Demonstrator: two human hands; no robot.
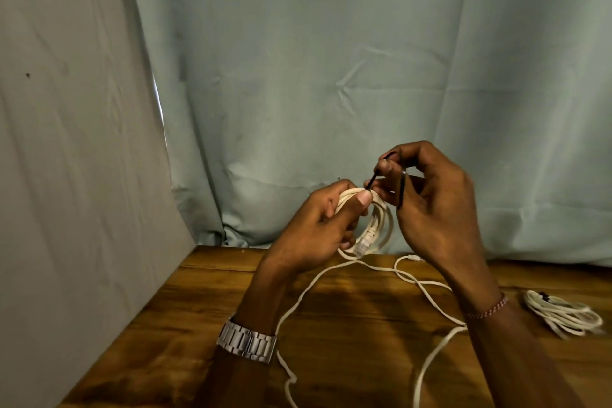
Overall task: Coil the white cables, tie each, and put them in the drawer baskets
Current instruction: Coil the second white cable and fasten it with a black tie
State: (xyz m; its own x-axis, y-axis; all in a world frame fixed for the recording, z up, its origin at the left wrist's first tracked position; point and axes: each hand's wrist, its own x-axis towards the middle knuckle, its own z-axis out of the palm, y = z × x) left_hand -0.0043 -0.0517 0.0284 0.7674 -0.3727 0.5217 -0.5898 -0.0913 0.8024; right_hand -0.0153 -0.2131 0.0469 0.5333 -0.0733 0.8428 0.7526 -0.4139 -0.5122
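Observation:
My left hand (318, 222) grips a coiled white cable (381, 225) held above the wooden table (185, 341), thumb pressed on the top of the coil. A clear plug hangs at the coil's lower edge. My right hand (433, 205) pinches a thin black tie (401, 189) that loops from the coil's top up over its fingers and down again. A loose white cable (361, 267) trails across the table under both hands. A second coiled white cable (563, 313), bound with a dark tie, lies on the table at the right.
A pale green cloth (331, 76) hangs behind the table, and a grey cloth panel (66, 142) closes off the left side. No drawer or basket is in view. A metal watch sits on the left wrist and a bead bracelet on the right.

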